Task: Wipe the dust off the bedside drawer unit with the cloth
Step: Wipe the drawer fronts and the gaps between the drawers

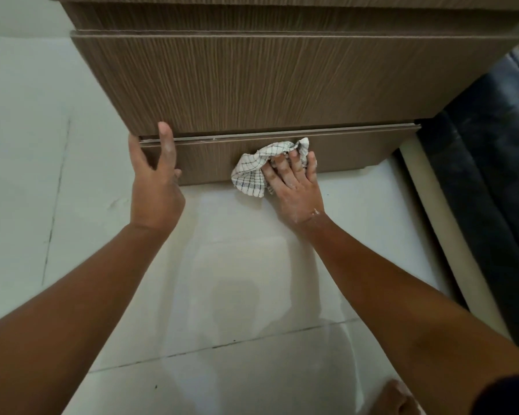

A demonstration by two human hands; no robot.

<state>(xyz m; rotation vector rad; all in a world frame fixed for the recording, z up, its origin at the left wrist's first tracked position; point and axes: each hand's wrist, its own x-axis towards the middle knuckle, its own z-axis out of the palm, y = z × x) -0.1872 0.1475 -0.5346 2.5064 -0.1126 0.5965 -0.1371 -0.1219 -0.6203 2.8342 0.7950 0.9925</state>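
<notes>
The brown wood-grain bedside drawer unit fills the top of the view, seen from above and in front. Its lowest drawer front sits just above the floor. A white cloth with dark checks is bunched against the middle of that lowest front. My right hand presses flat on the cloth, fingers spread over it. My left hand grips the left end of the lowest drawer front, thumb side up along the drawer above, fingers curled around the edge.
Glossy white floor tiles with dark grout lines spread below the unit. A dark padded bed edge with a pale base strip runs along the right. Part of a foot shows at the bottom right.
</notes>
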